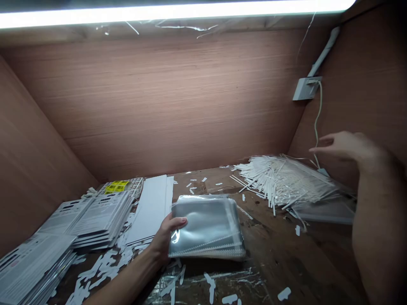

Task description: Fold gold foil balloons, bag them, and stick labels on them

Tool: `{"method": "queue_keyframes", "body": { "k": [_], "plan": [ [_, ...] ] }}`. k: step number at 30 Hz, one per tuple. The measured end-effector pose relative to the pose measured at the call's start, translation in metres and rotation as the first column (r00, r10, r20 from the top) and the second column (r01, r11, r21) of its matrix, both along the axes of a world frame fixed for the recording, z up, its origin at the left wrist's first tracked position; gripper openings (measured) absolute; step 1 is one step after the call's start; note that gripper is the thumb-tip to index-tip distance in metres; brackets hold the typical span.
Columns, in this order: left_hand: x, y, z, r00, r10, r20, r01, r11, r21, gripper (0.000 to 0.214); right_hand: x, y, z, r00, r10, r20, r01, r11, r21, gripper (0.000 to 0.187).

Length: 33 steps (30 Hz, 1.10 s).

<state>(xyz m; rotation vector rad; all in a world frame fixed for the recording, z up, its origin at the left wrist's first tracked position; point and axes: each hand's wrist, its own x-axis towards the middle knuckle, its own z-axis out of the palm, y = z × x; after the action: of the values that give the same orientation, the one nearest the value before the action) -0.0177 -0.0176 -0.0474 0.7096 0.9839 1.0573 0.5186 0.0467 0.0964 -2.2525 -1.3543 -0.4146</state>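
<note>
My left hand (168, 233) grips the left edge of a stack of clear plastic sleeves (206, 226), thumb on top and fingers beneath. The sleeves have serrated edges and sit low over the table, slightly fanned at the lower right. At the right, my right hand (343, 146) is raised, slightly blurred, fingers stretched out and nothing visible in them. It is beside a pale cable (319, 110) and above a clear bag (324, 212) with a heap of thin white sticks (265, 176) spilling out to the left.
Stacks of printed white cards (98, 216) stand at the left, with plain white sheets (151, 209) beside them. Yellow labels (117, 187) lie behind. White paper offcuts (101, 264) litter the table. Wooden panels enclose the back and sides; a white socket box (305, 89) hangs at right.
</note>
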Motion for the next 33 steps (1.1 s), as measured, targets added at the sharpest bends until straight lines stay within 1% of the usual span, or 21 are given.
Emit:
{"method": "queue_keyframes", "body": {
  "k": [1,2,3,4,5,6,7,8,9,10,11,12,13,15,17,21,23,25,29,31,33],
  "plan": [
    [-0.001,0.001,-0.002,0.999,-0.030,-0.010,0.030,0.999,0.014,0.048,-0.010,-0.003,0.009,1.000,0.029,-0.004,-0.029,0.999,0.012,0.043],
    [-0.001,0.001,-0.003,0.998,-0.058,-0.018,0.059,0.998,0.028,0.051,-0.026,-0.004,0.016,0.995,0.101,-0.021,-0.100,0.994,0.041,0.048],
    [-0.002,0.002,-0.004,0.996,-0.083,-0.024,0.084,0.996,0.043,0.053,-0.047,-0.006,0.020,0.976,0.212,-0.056,-0.207,0.976,0.071,0.049],
    [-0.002,0.003,-0.005,0.994,-0.107,-0.028,0.109,0.992,0.056,0.055,-0.074,-0.006,0.019,0.933,0.344,-0.104,-0.337,0.938,0.080,0.048],
    [-0.002,0.004,-0.006,0.991,-0.128,-0.030,0.130,0.989,0.069,0.056,-0.104,-0.005,0.015,0.845,0.511,-0.158,-0.509,0.859,0.060,0.050],
    [-0.002,0.004,-0.006,0.989,-0.143,-0.030,0.145,0.986,0.080,0.057,-0.137,-0.004,0.006,0.718,0.658,-0.227,-0.677,0.735,-0.011,0.054],
    [-0.002,0.005,-0.007,0.988,-0.153,-0.027,0.155,0.984,0.091,0.058,-0.170,-0.001,-0.005,0.584,0.761,-0.281,-0.806,0.584,-0.095,0.059],
    [-0.002,0.005,-0.008,0.987,-0.161,-0.021,0.163,0.982,0.096,0.058,-0.201,0.003,-0.020,0.458,0.823,-0.337,-0.889,0.414,-0.198,0.067],
    [-0.002,0.006,-0.009,0.986,-0.169,-0.016,0.169,0.981,0.093,0.057,-0.229,0.007,-0.035,0.352,0.849,-0.394,-0.925,0.252,-0.284,0.079],
    [-0.002,0.007,-0.010,0.984,-0.176,-0.012,0.177,0.981,0.082,0.056,-0.252,0.012,-0.049,0.282,0.846,-0.452,-0.928,0.121,-0.353,0.090],
    [-0.003,0.008,-0.011,0.983,-0.184,-0.011,0.184,0.981,0.066,0.055,-0.270,0.017,-0.063,0.253,0.826,-0.503,-0.913,0.031,-0.408,0.098],
    [-0.003,0.009,-0.012,0.981,-0.194,-0.010,0.194,0.980,0.047,0.055,-0.283,0.022,-0.074,0.248,0.803,-0.542,-0.900,-0.016,-0.435,0.103],
    [-0.004,0.010,-0.013,0.979,-0.202,-0.012,0.203,0.979,0.031,0.055,-0.290,0.026,-0.082,0.249,0.783,-0.570,-0.896,-0.037,-0.442,0.106],
    [-0.005,0.012,-0.014,0.977,-0.213,-0.020,0.213,0.977,0.014,0.057,-0.295,0.032,-0.090,0.248,0.740,-0.625,-0.908,-0.048,-0.416,0.105],
    [-0.006,0.013,-0.014,0.973,-0.231,-0.020,0.231,0.973,0.008,0.058,-0.294,0.035,-0.090,0.229,0.663,-0.713,-0.925,-0.080,-0.371,0.096],
    [-0.008,0.015,-0.014,0.956,-0.294,-0.002,0.294,0.956,0.004,0.051,-0.292,0.036,-0.088,0.207,0.458,-0.865,-0.931,-0.179,-0.317,0.071],
    [-0.008,0.015,-0.013,0.945,-0.328,0.003,0.328,0.945,0.003,0.048,-0.294,0.035,-0.092,0.188,0.378,-0.907,-0.942,-0.191,-0.275,0.069],
    [-0.009,0.014,-0.011,0.938,-0.347,-0.002,0.347,0.938,0.003,0.048,-0.297,0.032,-0.099,0.154,0.285,-0.946,-0.961,-0.182,-0.211,0.069],
    [-0.011,0.014,-0.002,0.932,-0.362,-0.006,0.362,0.932,0.012,0.053,-0.302,0.025,-0.111,0.069,0.120,-0.990,-0.988,-0.128,-0.085,0.063],
    [-0.013,0.015,0.005,0.930,-0.368,0.006,0.368,0.930,0.002,0.054,-0.303,0.023,-0.113,0.042,0.088,-0.995,-0.995,-0.083,-0.050,0.058],
    [-0.018,0.017,0.012,0.932,-0.359,0.041,0.361,0.931,-0.049,0.053,-0.304,0.022,-0.112,0.026,0.080,-0.996,-0.999,-0.033,-0.029,0.051]
  ]
}}
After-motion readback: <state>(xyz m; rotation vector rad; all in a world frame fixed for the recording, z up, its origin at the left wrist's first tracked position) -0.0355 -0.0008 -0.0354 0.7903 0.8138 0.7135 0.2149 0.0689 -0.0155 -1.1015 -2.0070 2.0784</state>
